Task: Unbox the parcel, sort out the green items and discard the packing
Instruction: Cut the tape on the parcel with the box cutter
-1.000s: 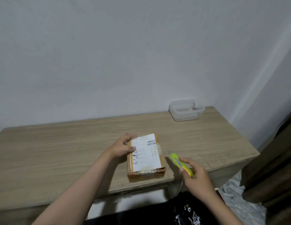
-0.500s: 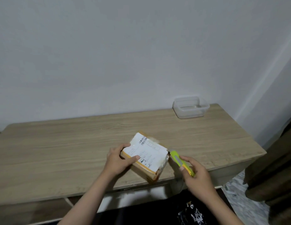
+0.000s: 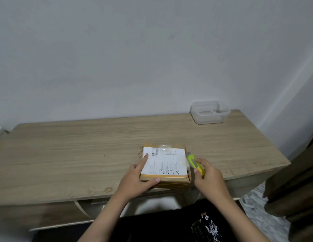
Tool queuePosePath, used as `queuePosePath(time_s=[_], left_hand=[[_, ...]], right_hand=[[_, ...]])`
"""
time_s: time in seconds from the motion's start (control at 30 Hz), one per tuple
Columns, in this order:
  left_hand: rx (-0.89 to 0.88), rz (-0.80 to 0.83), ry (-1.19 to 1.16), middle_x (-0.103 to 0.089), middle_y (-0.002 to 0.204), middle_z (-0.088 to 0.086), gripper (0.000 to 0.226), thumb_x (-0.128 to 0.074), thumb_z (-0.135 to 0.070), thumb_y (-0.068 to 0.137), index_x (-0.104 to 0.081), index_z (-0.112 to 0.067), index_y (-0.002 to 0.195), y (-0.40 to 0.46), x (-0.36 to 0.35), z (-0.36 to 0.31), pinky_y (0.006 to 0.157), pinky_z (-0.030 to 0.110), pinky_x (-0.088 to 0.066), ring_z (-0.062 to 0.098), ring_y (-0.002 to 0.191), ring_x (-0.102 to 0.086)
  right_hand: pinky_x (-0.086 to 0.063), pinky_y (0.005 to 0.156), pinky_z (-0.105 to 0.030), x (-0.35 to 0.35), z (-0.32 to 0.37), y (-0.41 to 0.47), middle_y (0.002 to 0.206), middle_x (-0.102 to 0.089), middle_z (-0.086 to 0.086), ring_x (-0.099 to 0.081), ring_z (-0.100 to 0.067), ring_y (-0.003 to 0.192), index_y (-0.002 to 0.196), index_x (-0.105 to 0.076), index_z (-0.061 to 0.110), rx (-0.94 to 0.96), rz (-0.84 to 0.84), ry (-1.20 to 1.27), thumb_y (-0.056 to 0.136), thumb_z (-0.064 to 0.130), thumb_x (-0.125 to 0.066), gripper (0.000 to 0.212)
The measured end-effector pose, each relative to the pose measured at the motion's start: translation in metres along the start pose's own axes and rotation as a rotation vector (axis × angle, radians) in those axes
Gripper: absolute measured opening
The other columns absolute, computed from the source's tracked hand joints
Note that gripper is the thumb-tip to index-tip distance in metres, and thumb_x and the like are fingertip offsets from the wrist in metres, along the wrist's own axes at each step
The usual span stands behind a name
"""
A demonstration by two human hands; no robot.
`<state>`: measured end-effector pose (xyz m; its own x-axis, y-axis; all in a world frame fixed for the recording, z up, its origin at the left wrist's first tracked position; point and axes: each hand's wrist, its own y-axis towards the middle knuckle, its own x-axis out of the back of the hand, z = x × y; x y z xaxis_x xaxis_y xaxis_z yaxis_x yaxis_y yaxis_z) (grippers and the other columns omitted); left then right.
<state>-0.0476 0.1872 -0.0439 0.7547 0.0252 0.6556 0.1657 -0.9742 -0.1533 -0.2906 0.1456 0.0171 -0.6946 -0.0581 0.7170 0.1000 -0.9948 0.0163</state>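
Note:
A brown cardboard parcel (image 3: 165,165) with a white shipping label and clear tape lies flat near the front edge of the wooden table (image 3: 82,154). My left hand (image 3: 138,177) holds its left near corner, with the index finger on the label and the thumb along the front edge. My right hand (image 3: 207,175) grips a yellow-green utility knife (image 3: 194,162), whose tip sits against the parcel's right side. The parcel's contents are hidden.
A clear plastic container (image 3: 210,112) stands at the table's back right corner against the white wall. A dark brown curtain (image 3: 295,180) hangs at the right, beyond the table's edge. A speckled floor shows below it.
My left hand has turned the parcel from a skewed angle to square with the table edge. The knife in my right hand has come up against the parcel's right side.

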Motion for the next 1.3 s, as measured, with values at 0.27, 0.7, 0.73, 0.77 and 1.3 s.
queuePosePath(time_s=[0.27, 0.7, 0.73, 0.77, 1.3], left_hand=[[-0.047, -0.032, -0.124, -0.036, 0.149, -0.015, 0.104, -0.065, -0.072, 0.056, -0.021, -0.042, 0.145, -0.004, -0.007, -0.003, 0.105, 0.020, -0.031, 0.001, 0.135, -0.033], [0.037, -0.157, -0.195, -0.046, 0.141, -0.014, 0.106, -0.074, -0.071, 0.045, -0.034, -0.043, 0.138, -0.003, -0.021, -0.005, 0.108, 0.033, -0.039, 0.002, 0.129, -0.042], [0.040, -0.156, -0.197, -0.046, 0.141, -0.014, 0.106, -0.074, -0.072, 0.045, -0.034, -0.043, 0.138, -0.003, -0.021, -0.005, 0.108, 0.034, -0.039, 0.003, 0.129, -0.042], [0.044, -0.155, -0.196, -0.046, 0.141, -0.014, 0.106, -0.074, -0.072, 0.044, -0.034, -0.043, 0.138, -0.003, -0.021, -0.005, 0.108, 0.034, -0.039, 0.003, 0.129, -0.042], [0.068, -0.180, -0.211, -0.051, 0.137, -0.012, 0.105, -0.073, -0.071, 0.042, -0.037, -0.044, 0.137, -0.008, -0.018, -0.011, 0.103, 0.033, -0.042, 0.007, 0.126, -0.047]], right_hand=[[-0.045, 0.073, -0.029, 0.002, 0.014, 0.009, 0.107, -0.069, -0.013, -0.062, -0.031, 0.098, 0.124, -0.055, 0.017, -0.005, 0.074, -0.139, 0.086, 0.009, -0.050, 0.039], [-0.039, 0.065, -0.030, 0.010, 0.040, 0.021, 0.104, -0.065, -0.015, -0.059, -0.034, 0.099, 0.111, -0.054, 0.012, 0.033, 0.202, -0.432, 0.079, 0.010, -0.047, 0.033], [-0.039, 0.064, -0.030, 0.011, 0.040, 0.019, 0.104, -0.065, -0.015, -0.059, -0.034, 0.099, 0.110, -0.054, 0.013, 0.041, 0.203, -0.442, 0.079, 0.010, -0.046, 0.032], [-0.038, 0.064, -0.029, 0.011, 0.039, 0.016, 0.104, -0.065, -0.014, -0.059, -0.034, 0.098, 0.108, -0.054, 0.014, 0.052, 0.199, -0.455, 0.079, 0.010, -0.046, 0.031], [-0.040, 0.064, -0.031, 0.010, 0.028, -0.007, 0.101, -0.065, -0.015, -0.059, -0.035, 0.097, 0.109, -0.053, 0.015, 0.065, 0.222, -0.522, 0.078, 0.007, -0.047, 0.033]])
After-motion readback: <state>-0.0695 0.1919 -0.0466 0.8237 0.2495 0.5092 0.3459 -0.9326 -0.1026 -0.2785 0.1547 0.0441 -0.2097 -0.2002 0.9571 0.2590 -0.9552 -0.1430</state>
